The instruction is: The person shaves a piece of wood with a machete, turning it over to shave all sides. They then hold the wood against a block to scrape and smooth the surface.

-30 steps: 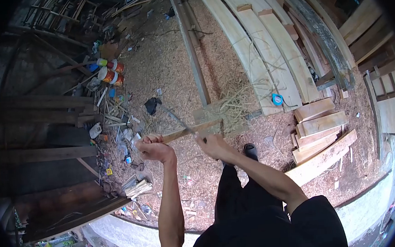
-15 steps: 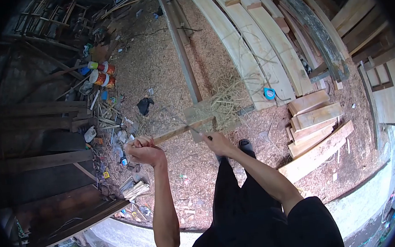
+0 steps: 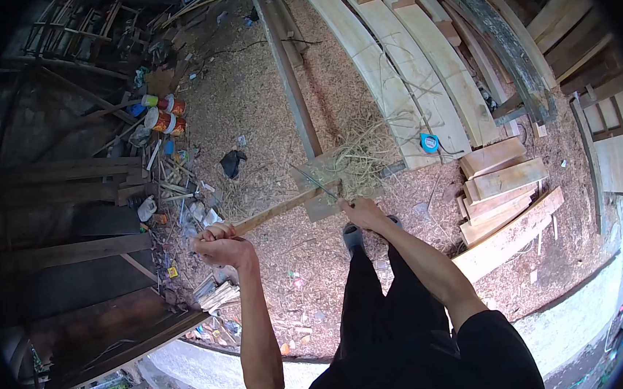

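Note:
My left hand (image 3: 222,245) is wrapped round the near end of a narrow wooden strip (image 3: 276,213), which slants up and right over a flat board (image 3: 320,210) on the ground. The fingers of my right hand (image 3: 364,214) are closed round the handle of a knife (image 3: 316,182). Its long thin blade points up and left and crosses the strip near its far end. Long curled wood shavings (image 3: 356,151) lie heaped on and behind the board.
Long planks (image 3: 419,76) lie to the right, with a blue tape measure (image 3: 429,142) on them. Cut wood blocks (image 3: 504,179) are stacked nearer me. A long beam (image 3: 288,79) runs ahead. Paint buckets (image 3: 163,120) and a black plastic scrap (image 3: 232,164) lie left.
My right hand has moved slightly right and back, and the knife blade has swung to lie across the strip's far part. My left hand keeps its grip, shifted slightly left.

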The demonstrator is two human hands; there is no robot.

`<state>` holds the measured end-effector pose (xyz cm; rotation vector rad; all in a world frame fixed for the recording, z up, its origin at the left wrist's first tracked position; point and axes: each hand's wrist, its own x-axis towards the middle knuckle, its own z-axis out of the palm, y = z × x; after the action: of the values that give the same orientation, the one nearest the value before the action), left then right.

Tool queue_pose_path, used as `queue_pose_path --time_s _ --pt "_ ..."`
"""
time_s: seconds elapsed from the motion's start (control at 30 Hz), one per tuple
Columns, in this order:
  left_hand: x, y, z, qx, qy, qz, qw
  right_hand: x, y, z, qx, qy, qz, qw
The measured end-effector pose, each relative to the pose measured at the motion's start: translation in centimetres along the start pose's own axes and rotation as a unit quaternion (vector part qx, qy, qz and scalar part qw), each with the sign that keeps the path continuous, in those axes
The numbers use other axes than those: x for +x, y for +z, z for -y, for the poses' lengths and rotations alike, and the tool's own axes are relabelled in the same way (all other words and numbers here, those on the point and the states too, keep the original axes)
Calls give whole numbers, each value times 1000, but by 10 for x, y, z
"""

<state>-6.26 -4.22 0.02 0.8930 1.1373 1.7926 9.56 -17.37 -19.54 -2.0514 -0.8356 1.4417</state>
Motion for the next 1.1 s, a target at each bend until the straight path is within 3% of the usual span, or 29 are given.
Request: queue_pose_path --time_s 0.07,0.17,0.23,0.33,0.47,0.53,0.57,0.63,0.67,0.73,0.77,0.87,0.93,0.97,1.07,1.1 --pt "-2 5 0 -4 0 -16 1000 -18 -9 9 2 13 24 1000" --pt "-1 9 2 16 21 -35 999 -23 4 -7 -17 -56 6 998" --pt "0 9 2 13 22 -36 999 11 22 -45 -11 44 -61 997" --pt "-2 10 0 22 12 -60 998 17 24 -38 -13 14 -67 998" --pt "3 10 5 37 24 -69 997 -5 16 -36 -27 -14 -18 999" --pt "5 10 5 44 32 -76 996 12 8 -62 92 174 43 979" --pt "3 9 2 26 22 -57 998 21 10 -73 94 171 44 980" --pt "7 2 0 9 13 -38 999 27 10 -81 -59 88 -63 992" --pt "8 -5 2 -20 -1 -2 1000 26 13 -85 -62 89 -63 992" --pt "7 -12 6 -65 -21 84 994 12 4 -50 12 21 -11 1000" --pt "4 -10 4 -70 -19 85 994 4 0 -26 50 -17 17 998" --pt "-11 -6 -1 -51 -37 154 986 -33 -8 46 3 -63 67 996" --pt "-14 -4 0 -52 -40 165 984 -47 -5 66 58 -244 1 968" --pt "-16 -5 0 -53 -40 177 982 -46 -7 63 57 -242 3 969" --pt "-20 -9 -3 -58 -39 189 979 -12 -8 34 95 -13 130 987" --pt "-19 -11 -3 -54 -36 190 980 -10 -7 40 92 -20 131 987"
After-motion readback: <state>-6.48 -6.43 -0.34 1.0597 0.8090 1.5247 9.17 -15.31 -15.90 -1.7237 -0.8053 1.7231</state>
